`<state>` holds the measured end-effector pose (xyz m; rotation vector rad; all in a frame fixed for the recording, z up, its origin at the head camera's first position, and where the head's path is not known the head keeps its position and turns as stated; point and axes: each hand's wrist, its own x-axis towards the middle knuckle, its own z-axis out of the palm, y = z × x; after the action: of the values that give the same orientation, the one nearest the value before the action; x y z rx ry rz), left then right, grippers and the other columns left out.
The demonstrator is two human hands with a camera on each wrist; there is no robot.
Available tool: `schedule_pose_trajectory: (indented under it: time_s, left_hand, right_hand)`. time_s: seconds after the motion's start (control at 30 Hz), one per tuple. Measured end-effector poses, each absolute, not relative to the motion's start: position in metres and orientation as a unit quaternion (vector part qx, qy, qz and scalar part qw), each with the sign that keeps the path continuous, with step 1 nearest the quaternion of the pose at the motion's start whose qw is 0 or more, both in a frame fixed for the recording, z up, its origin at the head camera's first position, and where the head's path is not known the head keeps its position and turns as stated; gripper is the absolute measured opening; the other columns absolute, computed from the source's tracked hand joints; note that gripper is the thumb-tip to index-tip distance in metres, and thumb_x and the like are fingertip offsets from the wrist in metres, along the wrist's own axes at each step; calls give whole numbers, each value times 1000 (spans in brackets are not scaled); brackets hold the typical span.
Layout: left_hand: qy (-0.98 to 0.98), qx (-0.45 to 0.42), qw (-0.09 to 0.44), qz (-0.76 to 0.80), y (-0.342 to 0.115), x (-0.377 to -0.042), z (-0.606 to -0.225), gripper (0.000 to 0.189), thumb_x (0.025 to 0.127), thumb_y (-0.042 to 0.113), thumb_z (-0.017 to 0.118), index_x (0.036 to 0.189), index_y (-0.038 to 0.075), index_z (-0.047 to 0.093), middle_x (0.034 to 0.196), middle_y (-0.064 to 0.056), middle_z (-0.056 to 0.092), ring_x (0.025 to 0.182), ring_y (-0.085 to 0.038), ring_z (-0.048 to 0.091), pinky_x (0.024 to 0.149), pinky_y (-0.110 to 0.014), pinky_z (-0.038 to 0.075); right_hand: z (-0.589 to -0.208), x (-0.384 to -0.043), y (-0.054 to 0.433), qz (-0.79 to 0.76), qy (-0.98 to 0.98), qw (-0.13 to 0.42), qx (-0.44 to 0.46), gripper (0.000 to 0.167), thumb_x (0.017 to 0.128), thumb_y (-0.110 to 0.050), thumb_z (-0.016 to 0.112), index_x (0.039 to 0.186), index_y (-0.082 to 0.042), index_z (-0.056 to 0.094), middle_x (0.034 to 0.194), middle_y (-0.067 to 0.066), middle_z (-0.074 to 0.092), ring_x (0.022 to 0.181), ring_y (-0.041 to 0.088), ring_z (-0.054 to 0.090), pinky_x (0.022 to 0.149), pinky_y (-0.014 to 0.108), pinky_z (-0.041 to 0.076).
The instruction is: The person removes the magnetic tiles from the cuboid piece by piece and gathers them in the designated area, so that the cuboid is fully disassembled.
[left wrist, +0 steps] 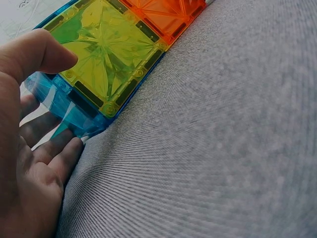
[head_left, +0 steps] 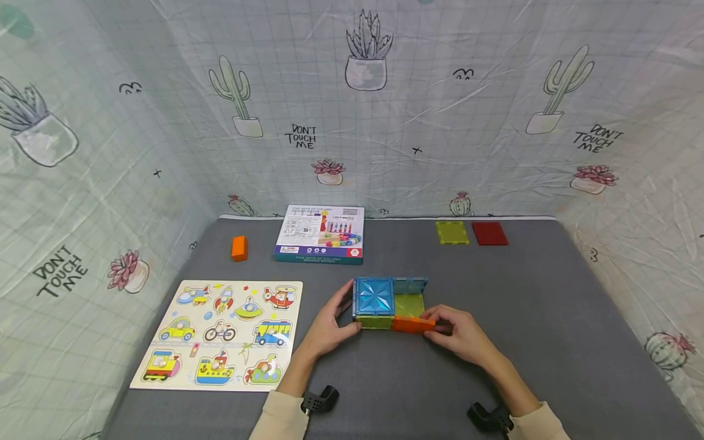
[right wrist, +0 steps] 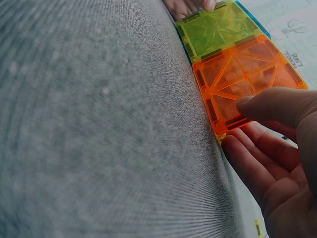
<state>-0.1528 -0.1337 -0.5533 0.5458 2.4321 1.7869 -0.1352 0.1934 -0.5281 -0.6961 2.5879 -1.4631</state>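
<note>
A box of translucent magnetic tiles stands mid-table, with a blue tile (head_left: 374,296) on top and a yellow-green tile (left wrist: 106,54) in front. My left hand (head_left: 329,327) holds the box's left end: the thumb lies at the front tile and the fingers spread along the blue side tile (left wrist: 74,106). To the right, a flat yellow-green tile (head_left: 409,304) extends from the box, with an upright blue tile (head_left: 411,286) behind it. Between thumb and fingers my right hand (head_left: 462,335) pinches an orange tile (right wrist: 237,82), which stands on edge beside the front tile.
A wooden picture puzzle board (head_left: 220,336) lies at left. Farther back are an orange block (head_left: 239,249) and a boxed bead set (head_left: 319,235). A yellow-green tile (head_left: 453,233) and a red tile (head_left: 489,233) lie at the back right, before a printed curtain (head_left: 407,122).
</note>
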Motion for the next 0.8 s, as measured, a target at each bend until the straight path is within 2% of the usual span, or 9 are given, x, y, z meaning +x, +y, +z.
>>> schedule_pose_trajectory:
  time_s: [0.2,0.47,0.67,0.8]
  left_hand:
    - [796,173,40,579,-134,-153,-554,87,84,14,74,158,28,29,163,-2,33,147,-25,41,119,-37,40]
    - [800,169,37,575,-132,-152,-552,87,83,14,72,158,26,29,163,-4,34,146,-27,42,118,-38,41]
    - [800,171,36,574,-133,-152,-552,86,83,15,72,158,25,29,163,-5,34,146,-29,42,117,-40,41]
    - [800,171,36,574,-133,-152,-552,87,84,15,72,158,26,29,163,-4,34,146,-27,42,117,-39,41]
  right_hand:
    - [-529,-135,194,-479,841,49,-245,18,87,-10,77,90,-20,62,112,3,69,99,4,65,82,15,59]
    - [-529,-134,196,-509,822,62,-246,15,85,4,73,90,-7,63,114,13,69,102,19,68,85,12,57]
    - [-527,-133,196,-513,821,67,-243,13,89,0,71,93,-7,62,116,14,69,103,1,64,85,13,57]
    - [-525,-134,198,-508,827,77,-229,11,90,-6,72,94,-12,63,116,10,70,101,1,64,84,15,59]
